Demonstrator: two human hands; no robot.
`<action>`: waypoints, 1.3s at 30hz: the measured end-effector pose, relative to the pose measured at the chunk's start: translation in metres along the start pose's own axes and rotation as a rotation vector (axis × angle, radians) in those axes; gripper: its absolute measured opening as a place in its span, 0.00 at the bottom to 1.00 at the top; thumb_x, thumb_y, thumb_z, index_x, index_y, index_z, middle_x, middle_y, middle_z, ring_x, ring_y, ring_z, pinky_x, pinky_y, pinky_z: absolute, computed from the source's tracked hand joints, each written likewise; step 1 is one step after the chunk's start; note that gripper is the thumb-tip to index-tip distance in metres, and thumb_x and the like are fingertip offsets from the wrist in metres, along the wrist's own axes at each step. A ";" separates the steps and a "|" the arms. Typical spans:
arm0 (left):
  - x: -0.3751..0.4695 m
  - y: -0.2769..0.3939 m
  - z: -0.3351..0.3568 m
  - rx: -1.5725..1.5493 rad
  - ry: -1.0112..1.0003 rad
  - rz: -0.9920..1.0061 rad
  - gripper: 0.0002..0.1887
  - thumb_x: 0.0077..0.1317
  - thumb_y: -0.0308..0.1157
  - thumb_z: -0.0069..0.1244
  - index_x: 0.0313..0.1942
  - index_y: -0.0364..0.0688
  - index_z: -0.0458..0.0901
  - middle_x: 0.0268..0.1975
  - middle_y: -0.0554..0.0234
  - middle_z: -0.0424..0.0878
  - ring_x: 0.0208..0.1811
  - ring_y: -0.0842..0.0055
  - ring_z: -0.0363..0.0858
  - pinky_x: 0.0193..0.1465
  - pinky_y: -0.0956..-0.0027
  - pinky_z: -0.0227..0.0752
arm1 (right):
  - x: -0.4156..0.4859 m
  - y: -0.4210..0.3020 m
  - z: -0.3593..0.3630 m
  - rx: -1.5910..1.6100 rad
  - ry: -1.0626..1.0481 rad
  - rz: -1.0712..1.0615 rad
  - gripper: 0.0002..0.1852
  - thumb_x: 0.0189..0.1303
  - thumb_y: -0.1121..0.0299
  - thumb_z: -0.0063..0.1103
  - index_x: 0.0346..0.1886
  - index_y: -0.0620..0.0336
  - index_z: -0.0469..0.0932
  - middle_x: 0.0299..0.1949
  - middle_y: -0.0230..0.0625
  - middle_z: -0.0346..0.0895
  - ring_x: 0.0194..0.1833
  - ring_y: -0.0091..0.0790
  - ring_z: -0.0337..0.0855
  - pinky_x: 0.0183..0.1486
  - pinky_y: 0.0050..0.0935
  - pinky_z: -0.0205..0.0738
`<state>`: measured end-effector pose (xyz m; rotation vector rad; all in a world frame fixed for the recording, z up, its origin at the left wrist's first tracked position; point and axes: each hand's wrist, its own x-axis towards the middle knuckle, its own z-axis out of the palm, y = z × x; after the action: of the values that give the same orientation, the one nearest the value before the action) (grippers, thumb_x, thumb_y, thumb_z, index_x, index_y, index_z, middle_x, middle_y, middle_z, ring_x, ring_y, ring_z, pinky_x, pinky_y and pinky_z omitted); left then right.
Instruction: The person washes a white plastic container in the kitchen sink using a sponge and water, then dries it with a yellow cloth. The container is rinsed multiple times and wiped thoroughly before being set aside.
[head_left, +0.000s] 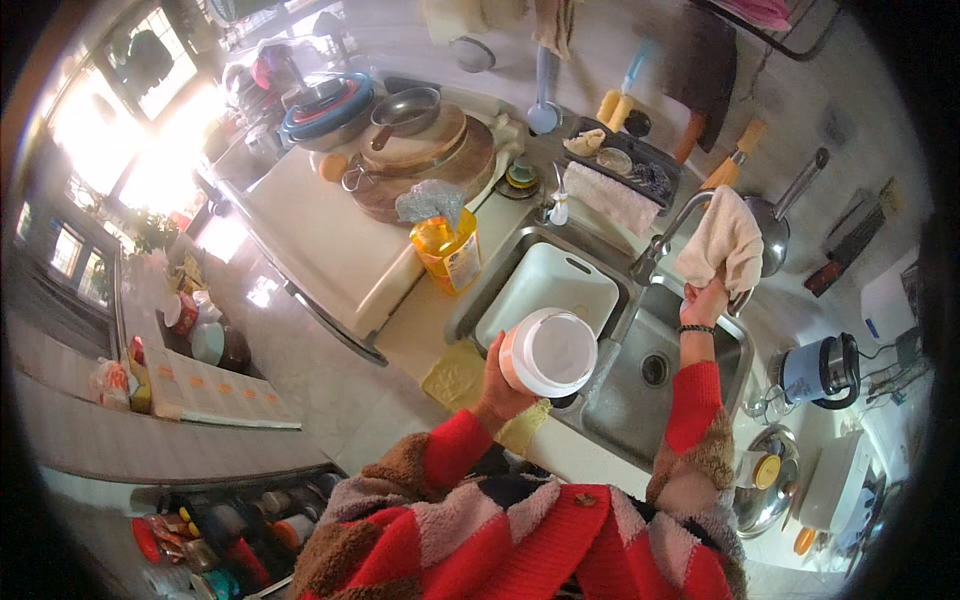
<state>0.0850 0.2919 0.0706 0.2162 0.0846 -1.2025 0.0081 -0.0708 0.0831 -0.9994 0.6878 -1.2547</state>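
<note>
A white plastic jar (559, 352) with a wide open mouth is in my left hand (501, 390), above the divider of the steel double sink. The fingers wrap around its side, where an orange label shows. My right hand (705, 304) grips the lower end of a cream cloth (721, 236), which drapes over the curved faucet (664, 244). Beneath that arm lies the right sink basin (630, 390) with its drain. In the left basin sits a white plastic tub (551, 289). I cannot see the inside bottom of the jar clearly.
An orange pouch (448, 251) stands left of the sink. Behind it are round wooden boards (420, 161) with a small pan (406, 111). A yellow cloth (456, 375) hangs at the counter edge. On the right stand an electric kettle (817, 371) and a lidded jar (757, 470).
</note>
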 end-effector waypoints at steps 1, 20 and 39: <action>-0.002 0.002 -0.002 -0.016 -0.003 0.013 0.34 0.68 0.62 0.28 0.68 0.53 0.62 0.68 0.63 0.66 0.68 0.61 0.65 0.68 0.46 0.57 | -0.006 -0.006 0.012 0.029 0.022 0.071 0.09 0.65 0.54 0.54 0.41 0.45 0.75 0.26 0.21 0.75 0.17 0.18 0.66 0.16 0.19 0.49; 0.053 -0.034 0.062 -0.053 -0.465 0.041 0.34 0.69 0.60 0.31 0.66 0.48 0.62 0.66 0.63 0.67 0.67 0.65 0.66 0.68 0.54 0.60 | -0.180 -0.034 0.015 0.227 -0.435 0.665 0.25 0.69 0.45 0.46 0.54 0.57 0.74 0.50 0.30 0.77 0.45 0.25 0.78 0.48 0.28 0.73; 0.022 0.001 -0.028 0.219 -0.053 0.169 0.41 0.61 0.61 0.47 0.69 0.48 0.57 0.69 0.43 0.59 0.65 0.44 0.65 0.46 0.47 0.79 | -0.067 -0.132 0.051 -1.179 -0.948 -0.157 0.17 0.67 0.60 0.51 0.28 0.63 0.79 0.37 0.37 0.82 0.39 0.35 0.80 0.43 0.32 0.71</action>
<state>0.0953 0.2785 0.0390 0.3763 -0.1103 -1.0475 -0.0200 0.0056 0.2172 -2.4140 0.5401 -0.2500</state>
